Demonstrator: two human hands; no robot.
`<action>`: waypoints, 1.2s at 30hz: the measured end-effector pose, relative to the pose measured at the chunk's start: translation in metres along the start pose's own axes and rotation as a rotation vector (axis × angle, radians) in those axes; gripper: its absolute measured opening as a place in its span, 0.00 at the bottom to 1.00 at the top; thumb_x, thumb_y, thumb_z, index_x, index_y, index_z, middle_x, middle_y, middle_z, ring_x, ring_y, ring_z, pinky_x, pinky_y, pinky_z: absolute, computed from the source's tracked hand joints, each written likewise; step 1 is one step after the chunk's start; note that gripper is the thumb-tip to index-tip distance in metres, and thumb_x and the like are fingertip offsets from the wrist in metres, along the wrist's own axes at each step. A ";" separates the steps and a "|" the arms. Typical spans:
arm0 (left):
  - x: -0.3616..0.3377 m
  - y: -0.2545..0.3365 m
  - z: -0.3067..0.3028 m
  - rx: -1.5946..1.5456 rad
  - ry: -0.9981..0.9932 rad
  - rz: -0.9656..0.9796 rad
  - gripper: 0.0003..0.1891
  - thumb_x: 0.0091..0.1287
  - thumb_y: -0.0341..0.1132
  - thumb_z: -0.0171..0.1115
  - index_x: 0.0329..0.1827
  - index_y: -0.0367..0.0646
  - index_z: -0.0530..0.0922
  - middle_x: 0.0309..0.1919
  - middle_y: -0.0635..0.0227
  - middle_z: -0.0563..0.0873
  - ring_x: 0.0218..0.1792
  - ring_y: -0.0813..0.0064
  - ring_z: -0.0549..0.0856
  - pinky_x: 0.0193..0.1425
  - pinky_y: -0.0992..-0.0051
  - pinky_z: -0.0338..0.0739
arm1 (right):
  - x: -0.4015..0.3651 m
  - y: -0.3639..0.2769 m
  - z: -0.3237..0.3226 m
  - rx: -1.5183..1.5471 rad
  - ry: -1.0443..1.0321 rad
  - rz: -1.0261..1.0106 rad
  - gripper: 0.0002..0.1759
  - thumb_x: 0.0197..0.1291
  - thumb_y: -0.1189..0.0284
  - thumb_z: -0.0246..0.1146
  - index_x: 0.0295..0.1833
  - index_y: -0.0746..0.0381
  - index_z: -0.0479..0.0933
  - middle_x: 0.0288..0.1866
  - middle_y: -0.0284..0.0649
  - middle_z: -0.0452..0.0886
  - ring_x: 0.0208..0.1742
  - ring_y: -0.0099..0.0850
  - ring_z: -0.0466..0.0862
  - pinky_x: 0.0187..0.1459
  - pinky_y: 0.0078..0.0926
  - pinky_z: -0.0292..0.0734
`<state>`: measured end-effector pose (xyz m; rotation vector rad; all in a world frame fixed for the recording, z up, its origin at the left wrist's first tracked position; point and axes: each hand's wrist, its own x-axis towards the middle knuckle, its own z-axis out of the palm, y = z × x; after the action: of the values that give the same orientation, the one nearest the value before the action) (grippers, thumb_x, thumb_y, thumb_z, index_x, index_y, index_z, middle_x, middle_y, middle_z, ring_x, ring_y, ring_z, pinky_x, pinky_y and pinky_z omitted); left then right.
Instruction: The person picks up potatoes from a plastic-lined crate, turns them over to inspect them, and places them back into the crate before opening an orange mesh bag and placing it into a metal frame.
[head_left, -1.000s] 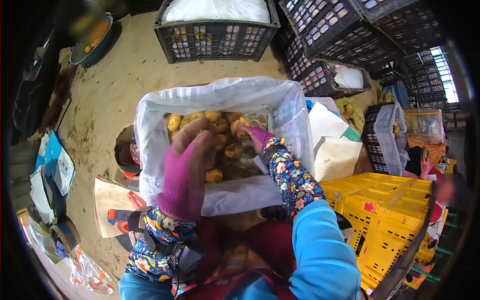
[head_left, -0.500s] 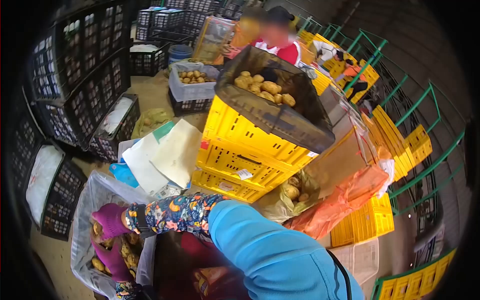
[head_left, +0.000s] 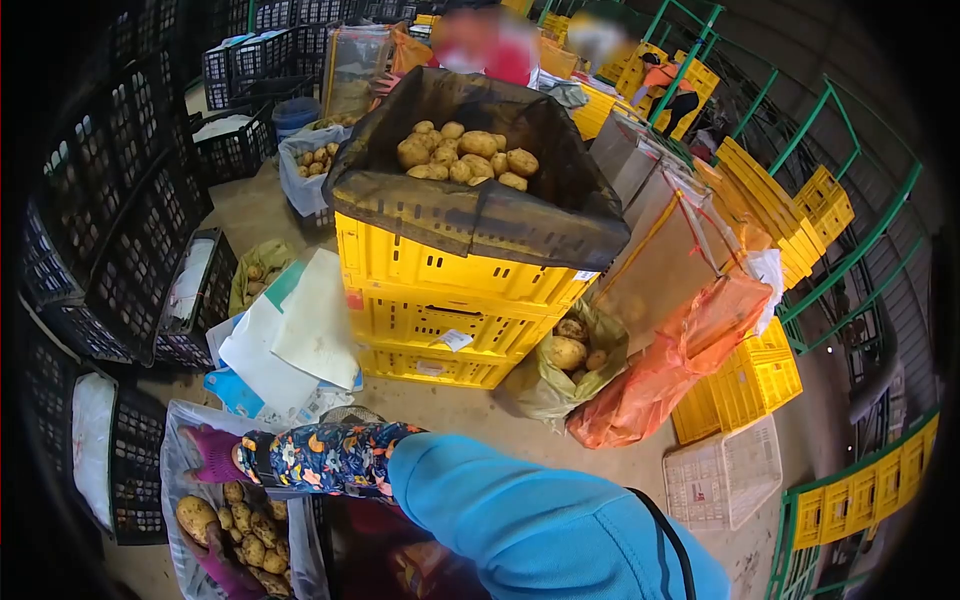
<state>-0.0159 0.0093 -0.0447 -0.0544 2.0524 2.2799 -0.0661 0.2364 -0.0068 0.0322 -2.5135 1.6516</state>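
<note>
R hand (head_left: 212, 452), in a magenta glove, sits low left at the near rim of a clear plastic liner (head_left: 172, 450). Its fingers are bunched together and curled down; can't tell if they pinch anything. A floral sleeve cover (head_left: 320, 458) runs from its wrist to a blue sleeve (head_left: 520, 520). L hand (head_left: 228, 578), also gloved, is at the bottom edge and lies among the potatoes (head_left: 245, 520) inside that liner. It's mostly cut off, so its grip can't be told. The potatoes fill the liner's bottom, below R hand and around L hand. A black crate (head_left: 135, 480) w/ a white bag stands just left of the liner. White sheets (head_left: 300, 330) lean btw the liner and a stack of yellow crates (head_left: 440, 290). The top crate has a dark liner (head_left: 470, 215) holding more spuds (head_left: 465, 155). Right of the stack an olive bag (head_left: 545, 385) w/ a few potatoes touches an orange bag (head_left: 670, 375). A white basket (head_left: 725, 480) lies on the floor near them.
</note>
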 end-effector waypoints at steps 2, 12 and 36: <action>0.004 -0.005 0.000 0.169 -0.035 0.208 0.41 0.64 0.36 0.65 0.78 0.39 0.54 0.70 0.55 0.66 0.67 0.62 0.70 0.72 0.62 0.63 | 0.010 0.009 0.017 0.012 -0.338 -0.081 0.35 0.52 0.53 0.70 0.62 0.63 0.74 0.51 0.56 0.82 0.55 0.50 0.81 0.57 0.44 0.74; 0.021 0.007 0.010 0.329 -0.156 0.372 0.43 0.63 0.42 0.66 0.78 0.35 0.56 0.74 0.53 0.64 0.74 0.60 0.63 0.77 0.61 0.53 | -0.008 -0.052 -0.019 0.372 -0.506 0.305 0.19 0.52 0.65 0.70 0.47 0.64 0.83 0.39 0.48 0.86 0.44 0.41 0.86 0.48 0.36 0.78; -0.024 0.050 0.011 0.049 0.051 0.185 0.28 0.72 0.37 0.60 0.73 0.38 0.66 0.64 0.59 0.76 0.65 0.69 0.74 0.68 0.70 0.69 | 0.002 -0.038 0.033 0.302 -0.701 -0.297 0.55 0.41 0.69 0.81 0.74 0.65 0.58 0.71 0.43 0.67 0.72 0.34 0.67 0.72 0.30 0.61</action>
<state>0.0041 0.0146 0.0080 0.0847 2.2238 2.3532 -0.0680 0.1909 0.0154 1.1335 -2.4479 2.1229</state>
